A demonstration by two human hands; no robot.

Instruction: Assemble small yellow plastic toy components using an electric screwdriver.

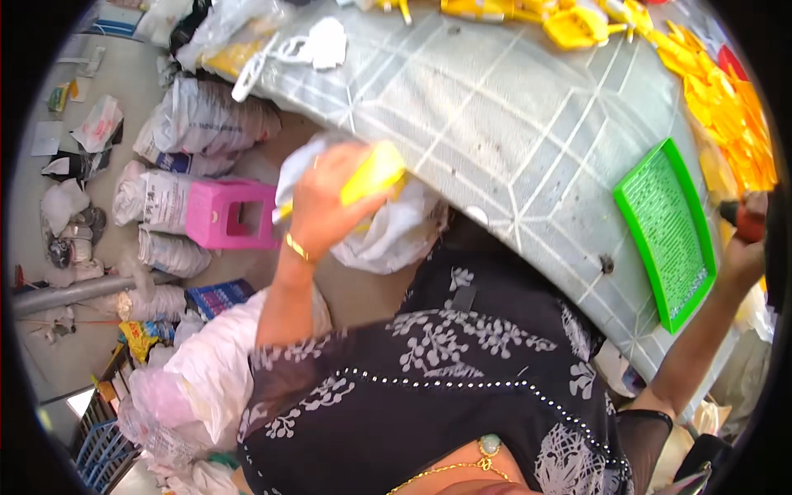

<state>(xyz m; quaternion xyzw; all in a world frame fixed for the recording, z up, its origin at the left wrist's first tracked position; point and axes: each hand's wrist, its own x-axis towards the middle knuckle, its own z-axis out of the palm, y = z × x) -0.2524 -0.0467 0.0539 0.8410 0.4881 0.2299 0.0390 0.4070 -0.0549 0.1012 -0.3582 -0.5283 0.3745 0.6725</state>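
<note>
My left hand [326,202] is closed around a yellow plastic piece [373,172], held over a white plastic bag [388,235] that hangs off the table's left edge. At the far right, my right hand [742,256] grips a red and black tool [742,219] just beyond a green mesh tray [667,235]. The tray lies flat on the table's grey checked cloth [511,124].
Many yellow plastic parts [726,107] are heaped along the table's far and right edges. White plastic pieces [318,45] lie at the far left corner. A pink plastic stool [231,214], filled sacks [198,124] and bags crowd the floor to the left.
</note>
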